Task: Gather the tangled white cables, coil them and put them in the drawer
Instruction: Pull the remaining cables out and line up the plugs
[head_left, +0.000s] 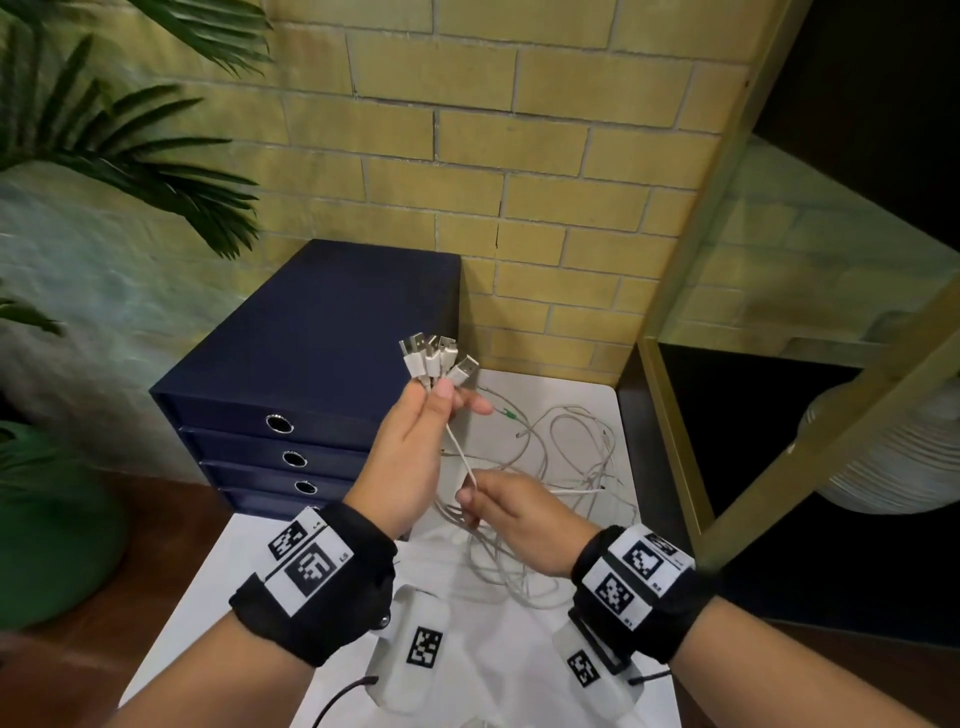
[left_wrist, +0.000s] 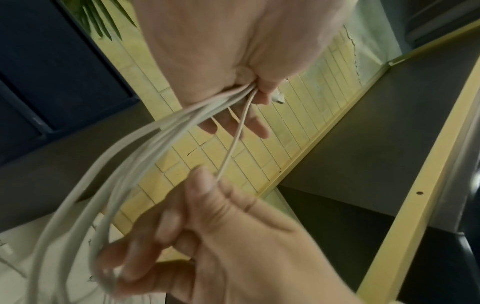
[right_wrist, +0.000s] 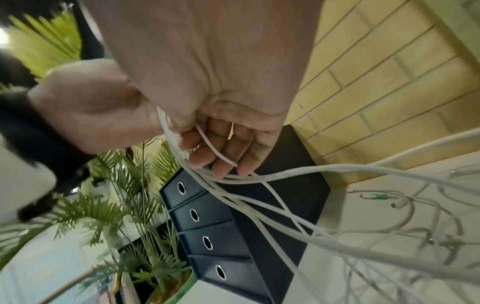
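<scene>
My left hand (head_left: 439, 395) is raised above the white table (head_left: 571, 387) and pinches several white cables just below their USB plugs (head_left: 434, 358). The plugs fan upward from it. In the left wrist view the strands (left_wrist: 161, 131) run down out of that hand's (left_wrist: 255, 90) pinch. My right hand (head_left: 467, 501), lower down, pinches one thin cable (head_left: 460, 452) stretched between the hands, and other strands run past its fingers (right_wrist: 223, 162). The loose ends lie tangled (right_wrist: 389, 236) on the table. The navy drawer unit (head_left: 311, 358) stands at the back left with its drawers closed.
A yellow brick wall (head_left: 519, 156) runs behind the table. A palm plant (head_left: 130, 145) in a green pot (head_left: 52, 519) stands to the left. On the right a gold-framed dark shelf (head_left: 670, 415) holds a white ribbed vase (head_left: 883, 457).
</scene>
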